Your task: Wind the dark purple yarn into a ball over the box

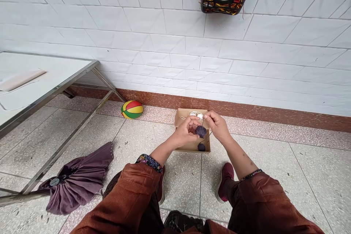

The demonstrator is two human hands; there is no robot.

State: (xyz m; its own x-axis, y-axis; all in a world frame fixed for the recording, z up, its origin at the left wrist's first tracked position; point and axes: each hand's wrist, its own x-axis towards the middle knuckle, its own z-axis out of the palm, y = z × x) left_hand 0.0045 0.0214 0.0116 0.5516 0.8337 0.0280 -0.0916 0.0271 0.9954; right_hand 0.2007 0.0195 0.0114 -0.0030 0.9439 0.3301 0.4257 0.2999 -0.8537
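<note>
My left hand [187, 131] is closed around a dark purple ball of yarn [200, 131], holding it above a shallow cardboard box. To its right, my right hand [216, 123] pinches a dark strand of yarn that runs to the ball. Below them the cardboard box [186, 147] stands on the floor. A second, smaller dark ball of yarn [201, 147] lies in its near part. White yarn [193, 113] lies in the far part, partly hidden by my hands.
On the left is a metal-framed table [82, 66]. A purple cloth bag [82, 179] lies on the floor by its leg. A striped ball [132, 109] rests near the wall. A black basket [204, 5] hangs on the tiled wall. My shoes [226, 181] flank the box's near side.
</note>
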